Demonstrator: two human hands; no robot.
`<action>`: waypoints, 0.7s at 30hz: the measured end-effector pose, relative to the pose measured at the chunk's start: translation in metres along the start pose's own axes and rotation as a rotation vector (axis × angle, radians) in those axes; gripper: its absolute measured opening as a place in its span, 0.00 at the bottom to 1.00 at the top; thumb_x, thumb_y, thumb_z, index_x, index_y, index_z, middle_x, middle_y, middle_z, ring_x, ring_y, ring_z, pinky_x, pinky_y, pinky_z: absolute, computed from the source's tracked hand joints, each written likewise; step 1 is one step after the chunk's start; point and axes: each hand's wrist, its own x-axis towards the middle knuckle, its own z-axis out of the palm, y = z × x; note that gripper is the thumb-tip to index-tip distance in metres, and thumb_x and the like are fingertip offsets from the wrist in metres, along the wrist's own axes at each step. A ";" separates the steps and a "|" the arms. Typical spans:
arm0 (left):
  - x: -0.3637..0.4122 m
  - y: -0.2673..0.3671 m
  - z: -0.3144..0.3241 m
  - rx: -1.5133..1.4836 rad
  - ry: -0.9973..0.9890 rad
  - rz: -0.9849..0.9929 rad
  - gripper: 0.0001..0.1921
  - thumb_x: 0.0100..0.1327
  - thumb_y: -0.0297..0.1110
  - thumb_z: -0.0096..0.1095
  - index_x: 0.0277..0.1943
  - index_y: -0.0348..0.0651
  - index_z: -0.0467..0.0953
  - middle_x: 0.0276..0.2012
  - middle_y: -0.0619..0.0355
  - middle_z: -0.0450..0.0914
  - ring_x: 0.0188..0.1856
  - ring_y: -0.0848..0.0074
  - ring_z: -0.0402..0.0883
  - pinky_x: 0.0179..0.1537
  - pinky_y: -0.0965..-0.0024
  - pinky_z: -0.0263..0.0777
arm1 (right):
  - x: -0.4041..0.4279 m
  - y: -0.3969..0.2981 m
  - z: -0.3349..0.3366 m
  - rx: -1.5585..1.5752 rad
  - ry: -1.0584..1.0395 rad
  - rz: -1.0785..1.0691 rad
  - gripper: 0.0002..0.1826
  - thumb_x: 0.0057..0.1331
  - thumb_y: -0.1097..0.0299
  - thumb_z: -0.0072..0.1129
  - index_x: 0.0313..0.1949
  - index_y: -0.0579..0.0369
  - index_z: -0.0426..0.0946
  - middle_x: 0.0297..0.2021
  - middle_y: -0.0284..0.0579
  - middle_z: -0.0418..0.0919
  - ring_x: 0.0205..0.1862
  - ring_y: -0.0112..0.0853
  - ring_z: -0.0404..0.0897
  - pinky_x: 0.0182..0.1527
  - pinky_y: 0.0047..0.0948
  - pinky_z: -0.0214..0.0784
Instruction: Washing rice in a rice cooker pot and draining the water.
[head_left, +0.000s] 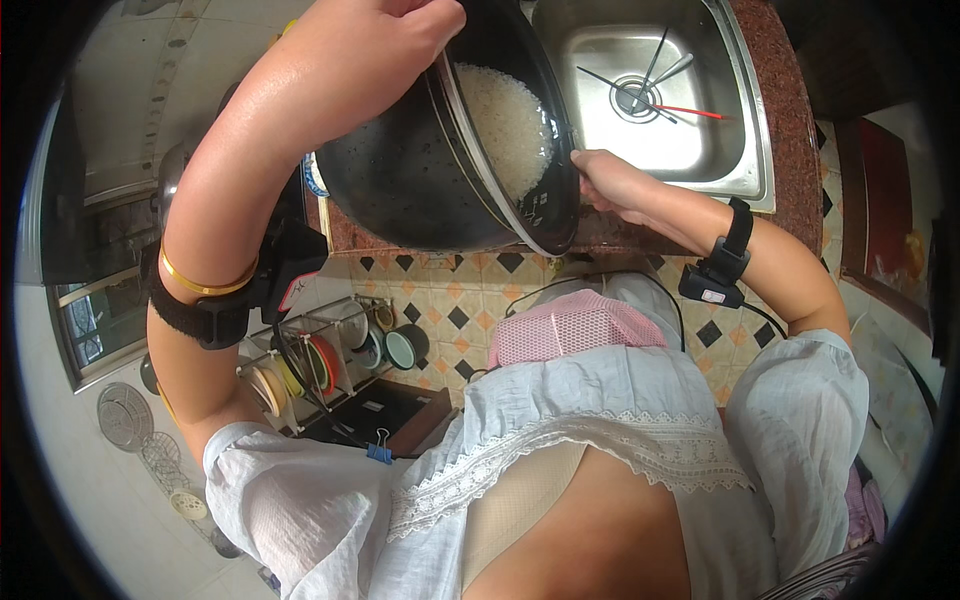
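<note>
A black inner pot of a rice cooker (390, 180) is tilted on its side over the granite worktop, its mouth facing the sink. Wet white rice (502, 127) lies inside, and droplets cling to the pot's outer wall. My left hand (424, 26) grips the raised edge of the rim at the top of the view. My right hand (609, 180) holds the lower rim on the sink side, its fingers partly hidden. Beside the pot, the stainless steel sink (724, 150) contains dark chopsticks (626, 94), a metal spoon (673, 69) and a red stick (690, 112) around the drain.
The red granite worktop edge (799, 165) curves around the sink. Part of a blue-patterned dish (316, 178) shows behind the pot. At lower left stands a wire rack (345, 375) with plates and bowls. A pink mesh cloth (570, 330) lies at my waist.
</note>
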 end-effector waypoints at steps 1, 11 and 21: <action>0.000 0.000 0.000 -0.007 -0.005 -0.004 0.19 0.57 0.44 0.51 0.39 0.31 0.72 0.29 0.59 0.74 0.34 0.80 0.69 0.38 0.78 0.63 | 0.000 0.000 0.000 0.001 -0.002 -0.001 0.15 0.64 0.58 0.32 0.23 0.52 0.60 0.16 0.34 0.59 0.16 0.23 0.53 0.17 0.23 0.46; -0.014 -0.013 -0.009 -0.099 -0.027 -0.056 0.17 0.58 0.41 0.52 0.33 0.31 0.71 0.23 0.65 0.68 0.28 0.85 0.65 0.31 0.82 0.59 | -0.025 -0.020 0.006 0.037 0.048 -0.087 0.15 0.64 0.63 0.30 0.20 0.49 0.60 0.15 0.28 0.56 0.16 0.19 0.50 0.19 0.19 0.43; -0.061 -0.084 0.002 -0.728 0.078 -0.236 0.12 0.59 0.35 0.50 0.21 0.42 0.63 0.17 0.74 0.58 0.18 0.93 0.52 0.17 0.84 0.43 | -0.033 -0.039 -0.010 -0.384 0.230 -0.352 0.19 0.62 0.61 0.35 0.34 0.67 0.70 0.30 0.51 0.72 0.35 0.32 0.69 0.42 0.29 0.59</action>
